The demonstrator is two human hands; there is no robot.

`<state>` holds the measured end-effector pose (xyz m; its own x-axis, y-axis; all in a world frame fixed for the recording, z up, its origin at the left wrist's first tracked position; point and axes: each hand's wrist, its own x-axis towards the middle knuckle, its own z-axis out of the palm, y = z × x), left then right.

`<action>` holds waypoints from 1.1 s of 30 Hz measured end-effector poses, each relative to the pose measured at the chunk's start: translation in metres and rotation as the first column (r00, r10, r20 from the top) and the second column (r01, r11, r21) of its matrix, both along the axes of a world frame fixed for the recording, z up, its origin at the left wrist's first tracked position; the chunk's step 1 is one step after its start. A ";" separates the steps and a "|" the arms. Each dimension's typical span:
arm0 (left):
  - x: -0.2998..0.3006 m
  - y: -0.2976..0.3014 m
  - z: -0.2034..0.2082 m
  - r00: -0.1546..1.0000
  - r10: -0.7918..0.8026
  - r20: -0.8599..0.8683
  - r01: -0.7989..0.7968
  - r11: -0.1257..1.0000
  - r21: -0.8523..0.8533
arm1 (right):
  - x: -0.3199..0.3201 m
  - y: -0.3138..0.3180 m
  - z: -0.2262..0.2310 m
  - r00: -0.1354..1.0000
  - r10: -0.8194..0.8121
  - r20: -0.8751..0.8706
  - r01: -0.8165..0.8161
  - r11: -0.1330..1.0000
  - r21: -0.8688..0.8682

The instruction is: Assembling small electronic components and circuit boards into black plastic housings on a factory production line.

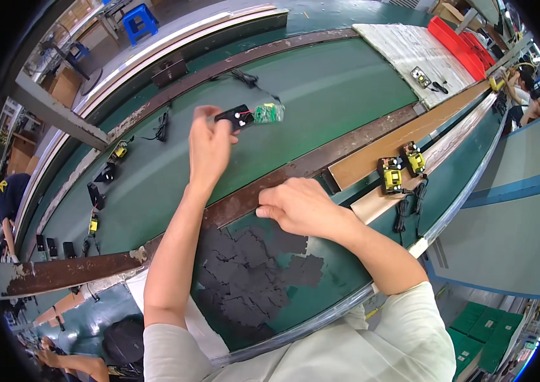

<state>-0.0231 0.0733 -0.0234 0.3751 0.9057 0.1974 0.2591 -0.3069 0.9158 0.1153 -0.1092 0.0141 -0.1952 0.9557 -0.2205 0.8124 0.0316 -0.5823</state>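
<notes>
One green belt [333,86] stretched beyond one pile of dark grey pieces [241,274], too overlapped to count. Of the two hands, the left hand [210,148] was clamped on one black case [237,115] at the belt, while the right hand [302,207] had its fingers curled together, its grip on anything impossible to tell; two yellow-and-black assemblies [392,177] sat to its right, and one green circuit board [270,113] adjoined the case.
</notes>
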 end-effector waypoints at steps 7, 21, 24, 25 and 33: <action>0.002 -0.007 0.006 0.902 0.020 0.432 0.341 0.580 -0.739 | 0.027 0.009 0.000 0.875 0.036 -0.483 0.196 0.886 0.421; 0.022 -0.069 0.046 0.857 -0.224 0.465 0.482 0.669 -0.566 | 0.056 0.021 0.005 0.561 -0.432 -0.706 0.698 0.706 0.122; 0.022 -0.069 0.049 0.851 -0.230 0.471 0.489 0.673 -0.554 | 0.064 0.023 0.006 0.529 -0.413 -0.742 0.716 0.687 0.128; 0.022 -0.069 0.048 0.851 -0.232 0.470 0.489 0.677 -0.550 | 0.065 0.023 0.006 0.515 -0.407 -0.754 0.729 0.671 0.135; 0.024 -0.075 0.043 0.831 -0.281 0.480 0.524 0.683 -0.509 | 0.052 0.019 -0.001 0.547 -0.369 -0.752 0.682 0.717 0.144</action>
